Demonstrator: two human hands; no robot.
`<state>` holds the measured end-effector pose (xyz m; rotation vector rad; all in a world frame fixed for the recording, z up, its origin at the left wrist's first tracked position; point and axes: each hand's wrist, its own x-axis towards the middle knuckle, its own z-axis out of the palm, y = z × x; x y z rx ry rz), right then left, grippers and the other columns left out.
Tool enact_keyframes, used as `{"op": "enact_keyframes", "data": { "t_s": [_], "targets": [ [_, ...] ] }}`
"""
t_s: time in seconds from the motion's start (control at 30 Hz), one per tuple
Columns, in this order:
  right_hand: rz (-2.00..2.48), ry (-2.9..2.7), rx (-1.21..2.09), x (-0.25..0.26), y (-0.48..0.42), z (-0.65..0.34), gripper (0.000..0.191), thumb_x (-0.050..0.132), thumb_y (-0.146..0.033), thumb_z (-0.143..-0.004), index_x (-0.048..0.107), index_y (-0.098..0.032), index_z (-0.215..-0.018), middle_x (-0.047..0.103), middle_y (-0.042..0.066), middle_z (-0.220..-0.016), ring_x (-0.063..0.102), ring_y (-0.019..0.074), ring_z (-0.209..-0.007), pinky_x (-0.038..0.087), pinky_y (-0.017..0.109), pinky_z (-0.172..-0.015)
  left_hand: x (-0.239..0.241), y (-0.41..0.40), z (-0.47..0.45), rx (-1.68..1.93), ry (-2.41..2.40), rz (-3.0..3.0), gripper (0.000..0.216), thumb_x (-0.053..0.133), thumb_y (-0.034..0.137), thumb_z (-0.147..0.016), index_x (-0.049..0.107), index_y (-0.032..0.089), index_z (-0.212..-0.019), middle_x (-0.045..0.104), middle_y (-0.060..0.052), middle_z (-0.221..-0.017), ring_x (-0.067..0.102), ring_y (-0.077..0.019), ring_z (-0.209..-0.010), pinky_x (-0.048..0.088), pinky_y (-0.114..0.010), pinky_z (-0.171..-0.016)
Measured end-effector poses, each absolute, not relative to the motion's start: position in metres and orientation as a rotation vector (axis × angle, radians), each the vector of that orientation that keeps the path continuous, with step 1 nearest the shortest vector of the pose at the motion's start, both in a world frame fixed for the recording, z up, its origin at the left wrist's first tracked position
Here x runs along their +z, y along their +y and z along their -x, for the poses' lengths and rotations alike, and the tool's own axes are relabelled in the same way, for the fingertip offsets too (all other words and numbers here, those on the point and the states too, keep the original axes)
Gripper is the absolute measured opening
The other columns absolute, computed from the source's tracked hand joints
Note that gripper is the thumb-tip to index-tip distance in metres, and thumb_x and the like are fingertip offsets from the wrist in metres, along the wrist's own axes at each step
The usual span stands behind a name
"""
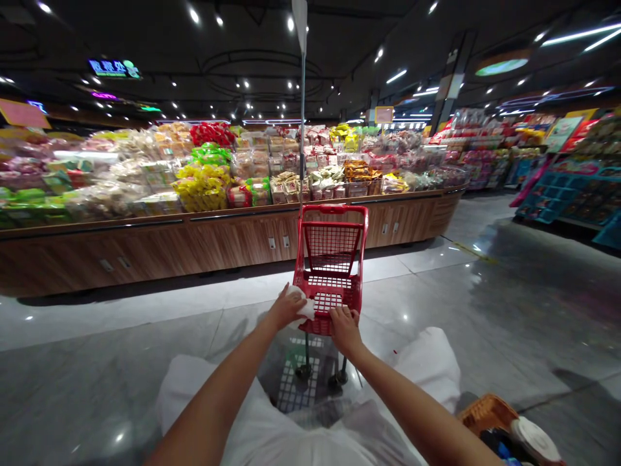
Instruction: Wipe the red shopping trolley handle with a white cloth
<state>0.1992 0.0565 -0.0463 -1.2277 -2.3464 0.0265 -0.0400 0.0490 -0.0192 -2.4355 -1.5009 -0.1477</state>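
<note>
A small red plastic shopping cart (334, 249) on metal legs with dark wheels stands right in front of me. My left hand (290, 308) is closed on a crumpled white cloth (306, 309), perhaps a wipe, and presses it to the near left corner of the cart's basket. With fingers curled over the near rim, my right hand (345, 327) grips the cart on its right side. A thin pole (303, 129) rises at the cart's left side, with a pale piece at its top.
Behind the cart runs a wood-panelled display counter (233, 246) heaped with packaged snacks. More shelves (572, 194) stand at the right. A brown basket (488, 414) with a white-lidded container sits on the glossy floor (524, 310) at my lower right.
</note>
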Motion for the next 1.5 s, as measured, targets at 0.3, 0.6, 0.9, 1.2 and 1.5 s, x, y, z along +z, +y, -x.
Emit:
{"op": "enact_keyframes", "data": {
  "t_s": [0.3,0.6,0.9,1.2,1.5],
  "targets": [
    [1.098,-2.429,0.002,-0.059,0.075,-0.216,0.019,0.047,-0.011,-0.078,0.057,-0.019,-0.092,0.061,0.006,-0.098,0.045,0.0217,-0.097,0.023,0.035,-0.081,-0.034,0.037,0.003,-0.214,-1.668,2.315,0.022,0.057,0.034,-0.088,0.057,0.018,-0.103,0.063,-0.005,-0.097,0.056,-0.0220,-0.100,0.022,-0.049,-0.113],
    [1.105,-2.618,-0.050,-0.043,0.129,-0.279,0.016,0.049,-0.014,-0.081,0.059,-0.019,-0.093,0.062,0.008,-0.100,0.047,0.0226,-0.101,0.025,0.035,-0.092,-0.029,0.046,-0.037,-0.130,-1.395,2.529,0.036,0.051,0.036,-0.092,0.050,0.018,-0.124,0.066,-0.007,-0.101,0.057,-0.0211,-0.104,0.026,-0.047,-0.112],
    [0.984,-2.640,0.050,-0.025,0.116,-0.246,0.019,0.058,-0.028,-0.076,0.062,-0.018,-0.091,0.063,0.007,-0.099,0.050,0.0234,-0.101,0.019,0.039,-0.105,0.011,0.077,0.050,-0.123,-1.525,2.476,0.034,0.061,0.022,-0.085,0.059,0.022,-0.118,0.064,-0.008,-0.115,0.055,-0.0239,-0.112,0.026,-0.056,-0.109],
    [1.005,-2.630,0.148,-0.042,0.066,-0.178,0.021,0.045,-0.029,-0.094,0.063,-0.018,-0.097,0.068,0.008,-0.097,0.055,0.0229,-0.099,0.026,0.040,-0.095,-0.010,0.049,0.018,-0.072,-1.465,2.529,0.038,0.055,0.029,-0.089,0.051,0.023,-0.127,0.063,-0.008,-0.115,0.053,-0.0232,-0.111,0.025,-0.050,-0.109],
    [0.937,-2.757,0.047,-0.017,0.111,-0.227,0.036,0.039,-0.039,-0.097,0.065,-0.017,-0.084,0.068,0.006,-0.085,0.057,0.0180,-0.088,0.032,0.032,-0.089,0.059,0.042,0.144,-0.038,-1.731,2.076,0.032,0.060,0.033,-0.085,0.060,0.028,-0.117,0.065,-0.006,-0.111,0.052,-0.0269,-0.113,0.025,-0.053,-0.105]
  ]
}}
